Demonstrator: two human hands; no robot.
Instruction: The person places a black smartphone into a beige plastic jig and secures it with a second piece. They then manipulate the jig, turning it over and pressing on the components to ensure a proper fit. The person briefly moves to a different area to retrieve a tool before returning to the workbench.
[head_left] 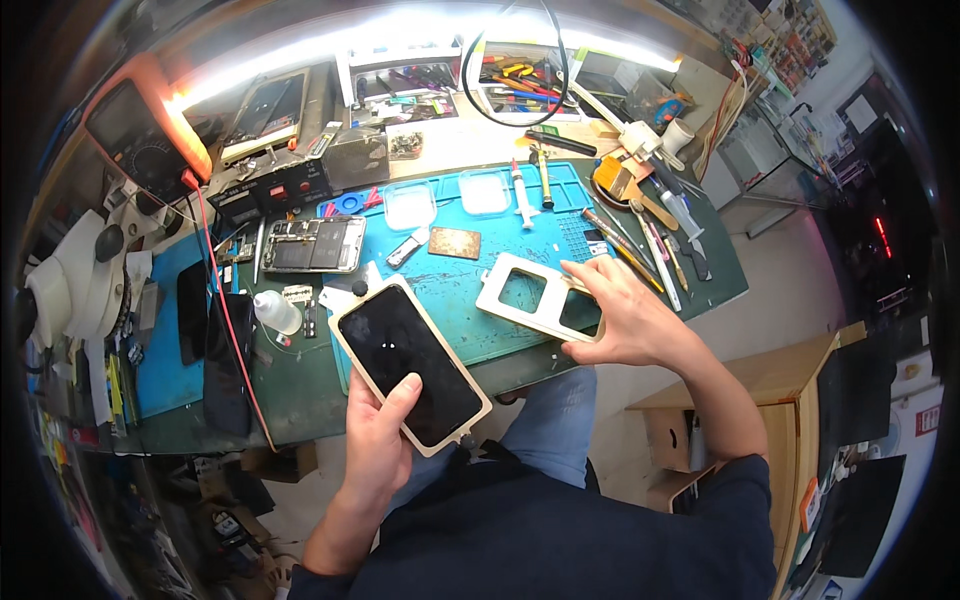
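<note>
My left hand [378, 435] grips a black-screened smartphone [405, 350] seated in a pale gold metal frame [480, 412], its thumb pressed on the glass. Small dark knobs stick out at two ends of that frame. Over the mat's right side, my right hand [625, 315] pinches a whitish frame plate [543, 300] with two large rounded openings, fingers on the upper edge and thumb below. The two pieces are apart. Beyond them on the blue work mat [480, 340] lie a small brownish metal plate [455, 243] and a little silvery tool [408, 248].
An opened phone [313, 245] lies left of the mat's middle, near a squeeze bottle [277, 313]. Clear trays [410, 205] and a syringe [522, 195] stand behind. Brushes and tweezers [655, 250] crowd the right. A red cable [230, 330] hangs from the multimeter [145, 130].
</note>
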